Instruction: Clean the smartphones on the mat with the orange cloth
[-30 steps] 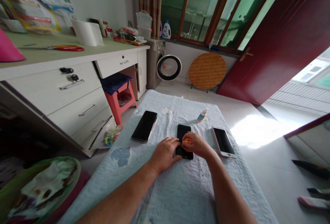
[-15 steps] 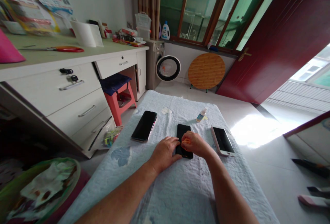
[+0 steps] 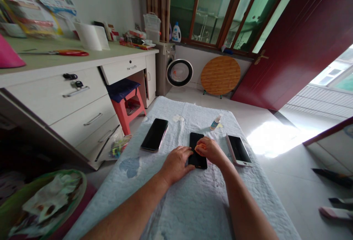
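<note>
A black phone (image 3: 199,162) lies on the light blue cloth (image 3: 190,203) between my hands. My left hand (image 3: 177,162) rests at its left edge, fingertips and thumb touching the phone's side. Bunched in my right hand (image 3: 211,150) is an orange cloth (image 3: 200,149), pressed on the phone's screen. Another dark phone (image 3: 154,134) lies farther left, and a white-framed phone (image 3: 239,150) is to the right. A small spray bottle (image 3: 216,122) stands behind the middle phone.
On the left is a desk (image 3: 132,55) with drawers, scissors and a paper roll (image 3: 91,36). A red stool (image 3: 129,109) stands under it. A bin (image 3: 79,192) is at the lower left; a washing machine (image 3: 164,69) stands behind.
My right hand has shifted slightly right and up over the phone with the orange cloth. My left hand has stayed at the phone's edge.
</note>
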